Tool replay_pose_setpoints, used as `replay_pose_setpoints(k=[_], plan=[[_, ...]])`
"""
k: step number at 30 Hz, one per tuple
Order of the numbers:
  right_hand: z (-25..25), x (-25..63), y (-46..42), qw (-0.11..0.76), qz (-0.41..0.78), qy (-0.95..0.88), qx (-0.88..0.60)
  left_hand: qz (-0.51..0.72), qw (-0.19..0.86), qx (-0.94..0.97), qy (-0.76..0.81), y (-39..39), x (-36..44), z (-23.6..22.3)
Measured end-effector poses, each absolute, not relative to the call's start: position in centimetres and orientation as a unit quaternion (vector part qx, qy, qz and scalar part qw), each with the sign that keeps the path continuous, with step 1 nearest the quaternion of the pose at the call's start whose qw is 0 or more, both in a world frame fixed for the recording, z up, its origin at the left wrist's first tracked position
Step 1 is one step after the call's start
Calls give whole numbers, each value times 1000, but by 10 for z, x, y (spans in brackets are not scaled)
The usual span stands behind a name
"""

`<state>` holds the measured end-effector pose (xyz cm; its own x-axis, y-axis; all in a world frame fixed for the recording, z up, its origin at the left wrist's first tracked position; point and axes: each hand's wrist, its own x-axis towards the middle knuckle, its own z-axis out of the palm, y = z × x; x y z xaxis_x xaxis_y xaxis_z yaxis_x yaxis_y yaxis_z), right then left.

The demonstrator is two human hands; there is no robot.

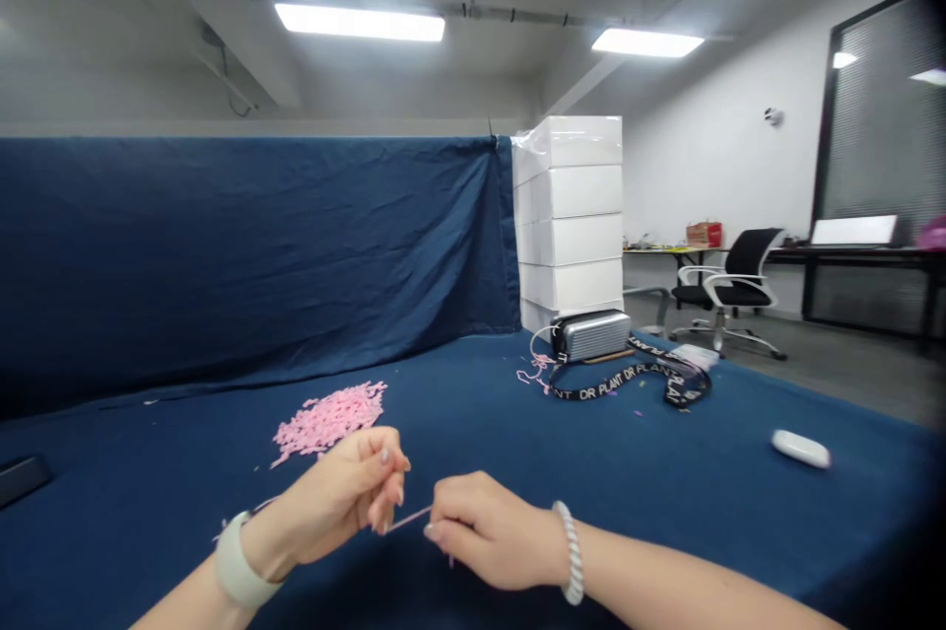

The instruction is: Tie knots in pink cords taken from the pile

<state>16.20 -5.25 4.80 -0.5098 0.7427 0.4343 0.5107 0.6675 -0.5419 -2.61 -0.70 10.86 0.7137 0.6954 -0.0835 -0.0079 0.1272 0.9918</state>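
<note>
A: What is the person holding?

B: A thin pink strand (409,520), held in the air just above the desk. I judge it is very light and soft, so it can bend or slip easily. It is best to take it with the fingertips, close to its end.

A: How are the hands?

B: The left hand (325,497) is almost closed and pinches one part of the strand. The right hand (492,533) is also nearly closed and pinches another part. The fingers hide the ends, so I cannot tell if it is string or paper.

A: And around them?

B: A loose heap of pink pieces (329,423) lies on the dark blue cloth of the desk (473,413), near the left hand. Farther away are a black lanyard with white letters (628,384), a ribbed silver case (591,336) and a white rounded object (800,449); I cannot tell what this object is.
</note>
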Motion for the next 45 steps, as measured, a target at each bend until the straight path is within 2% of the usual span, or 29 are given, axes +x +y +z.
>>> replay_pose_setpoints(k=[3,5,8,11,14,18,22,26,34,45], plan=[[55,166,-44,408,407,-709,-407,206,656,652,321,-4,-23,100],[59,169,-38,464,530,-610,-362,221,613,678,341,0,-22,93],[60,170,-34,512,654,-482,-279,176,590,716,329,3,-22,88],[58,168,-35,510,726,-391,-244,103,584,748,298,1,-26,91],[57,170,-34,522,741,-352,-233,88,553,773,299,-3,-34,93],[56,179,-28,546,734,-328,-236,162,517,768,341,-4,-45,82],[50,181,-23,554,729,-289,-279,253,543,717,355,-4,-50,68],[47,176,-25,582,707,-253,-310,281,577,675,364,-4,-46,65],[45,177,-22,566,686,-247,-385,211,636,635,385,-10,-41,55],[44,181,-20,521,721,-199,-412,149,669,604,406,-7,-47,56]])
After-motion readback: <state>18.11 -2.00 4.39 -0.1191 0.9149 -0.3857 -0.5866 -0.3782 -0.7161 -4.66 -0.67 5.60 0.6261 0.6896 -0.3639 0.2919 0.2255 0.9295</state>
